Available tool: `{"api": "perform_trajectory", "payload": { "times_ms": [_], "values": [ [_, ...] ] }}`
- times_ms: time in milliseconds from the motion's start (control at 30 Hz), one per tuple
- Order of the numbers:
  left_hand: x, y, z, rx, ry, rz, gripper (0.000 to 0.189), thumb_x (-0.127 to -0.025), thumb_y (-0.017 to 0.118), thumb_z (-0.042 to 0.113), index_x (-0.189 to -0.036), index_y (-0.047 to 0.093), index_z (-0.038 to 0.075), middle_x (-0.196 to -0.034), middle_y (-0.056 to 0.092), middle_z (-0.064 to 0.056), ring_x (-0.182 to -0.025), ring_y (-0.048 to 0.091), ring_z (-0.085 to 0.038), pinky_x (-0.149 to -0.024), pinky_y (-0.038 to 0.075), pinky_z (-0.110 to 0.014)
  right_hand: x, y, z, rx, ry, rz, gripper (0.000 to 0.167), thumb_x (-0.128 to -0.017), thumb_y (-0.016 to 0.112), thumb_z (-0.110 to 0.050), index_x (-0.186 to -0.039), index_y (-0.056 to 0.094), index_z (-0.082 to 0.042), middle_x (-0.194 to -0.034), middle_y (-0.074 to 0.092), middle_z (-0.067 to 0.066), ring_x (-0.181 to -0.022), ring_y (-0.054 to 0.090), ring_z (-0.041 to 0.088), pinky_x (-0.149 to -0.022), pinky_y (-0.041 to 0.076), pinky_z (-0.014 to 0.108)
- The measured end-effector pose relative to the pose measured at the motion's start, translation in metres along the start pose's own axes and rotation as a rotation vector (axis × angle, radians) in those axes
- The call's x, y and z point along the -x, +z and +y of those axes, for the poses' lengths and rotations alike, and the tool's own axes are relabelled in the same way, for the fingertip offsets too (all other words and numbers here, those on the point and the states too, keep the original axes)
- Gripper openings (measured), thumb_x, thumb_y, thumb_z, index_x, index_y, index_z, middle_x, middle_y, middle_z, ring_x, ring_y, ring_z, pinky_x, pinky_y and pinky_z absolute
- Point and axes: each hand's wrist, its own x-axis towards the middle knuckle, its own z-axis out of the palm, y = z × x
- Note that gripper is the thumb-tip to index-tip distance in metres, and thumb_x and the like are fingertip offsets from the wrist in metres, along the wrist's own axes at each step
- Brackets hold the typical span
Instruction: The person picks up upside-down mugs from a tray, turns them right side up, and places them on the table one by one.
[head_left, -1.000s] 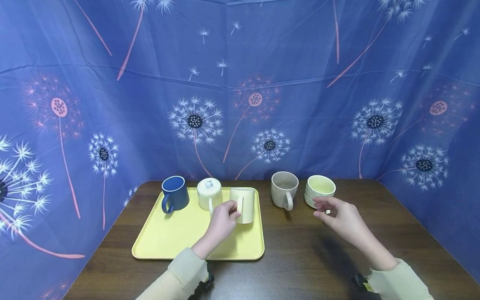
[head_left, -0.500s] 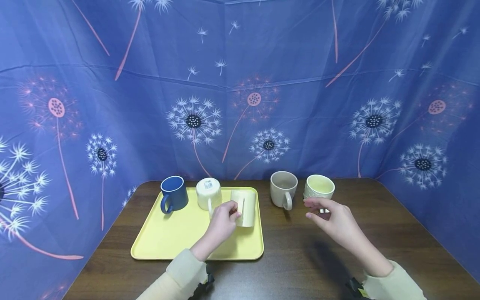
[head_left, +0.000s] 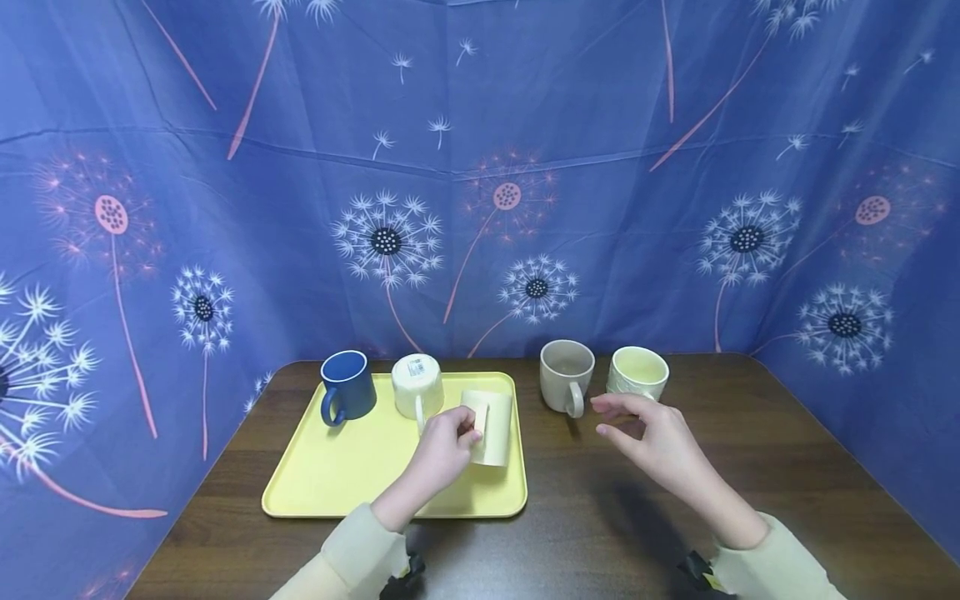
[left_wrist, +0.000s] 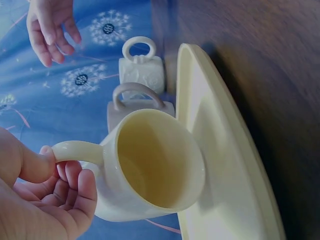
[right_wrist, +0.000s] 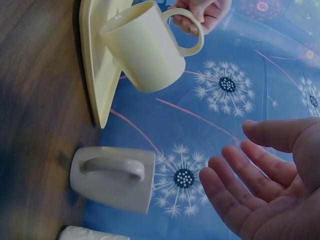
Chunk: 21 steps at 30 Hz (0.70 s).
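Observation:
My left hand [head_left: 444, 446] pinches the handle of a plain cream mug [head_left: 497, 427] over the right part of a yellow tray [head_left: 345, 483]. The mug is tipped over; in the left wrist view its open mouth [left_wrist: 155, 165] faces the camera, showing a bare inside. My right hand [head_left: 651, 429] hovers over the table, fingers loosely bent and apart, holding nothing. Behind it stand a grey mug [head_left: 564, 385] and a white mug with a pale green inside [head_left: 637, 372], both upright, the latter partly covered by the hand.
On the tray's back part, a white mug [head_left: 417, 387] stands upside down with a label on its base. Left of it is an upright blue mug [head_left: 352, 387]. A blue dandelion-print cloth [head_left: 480, 208] hangs behind the brown wooden table [head_left: 570, 533].
The cream mug has tipped further over and shifted slightly nearer in my left hand. My right hand has moved left, from the green-lined mug toward the grey one.

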Motion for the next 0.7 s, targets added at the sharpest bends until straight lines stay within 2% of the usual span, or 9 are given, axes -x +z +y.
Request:
{"api": "perform_trajectory", "payload": {
  "times_ms": [200, 500, 700],
  "values": [
    [0.005, -0.003, 0.007, 0.007, -0.009, -0.017, 0.015, -0.083, 0.065, -0.001, -0.073, 0.056, 0.004, -0.067, 0.054, 0.000, -0.062, 0.047, -0.008, -0.055, 0.043, -0.020, -0.002, 0.007, -0.003, -0.006, -0.042, 0.004, 0.033, -0.071, 0.077, 0.002, -0.102, 0.068, -0.005, -0.088, 0.071, 0.000, -0.076, 0.068, 0.017, -0.070, 0.055, 0.033],
    [0.010, -0.010, 0.018, 0.042, 0.002, -0.049, 0.011, -0.083, 0.065, -0.003, -0.076, 0.058, 0.004, -0.068, 0.055, 0.000, -0.063, 0.048, -0.007, -0.057, 0.044, -0.020, -0.005, 0.015, -0.011, -0.099, -0.103, -0.042, 0.034, -0.071, 0.076, 0.004, -0.103, 0.068, -0.005, -0.096, 0.070, 0.003, -0.076, 0.067, 0.012, -0.071, 0.055, 0.030],
    [0.013, -0.014, 0.027, 0.058, 0.000, -0.084, 0.011, -0.084, 0.064, -0.001, -0.076, 0.058, 0.005, -0.067, 0.054, 0.001, -0.063, 0.049, -0.006, -0.057, 0.044, -0.020, -0.005, 0.019, -0.015, -0.104, -0.130, -0.052, 0.034, -0.072, 0.077, 0.001, -0.103, 0.068, -0.007, -0.093, 0.069, -0.003, -0.074, 0.064, 0.004, -0.071, 0.055, 0.026]
  ]
}}
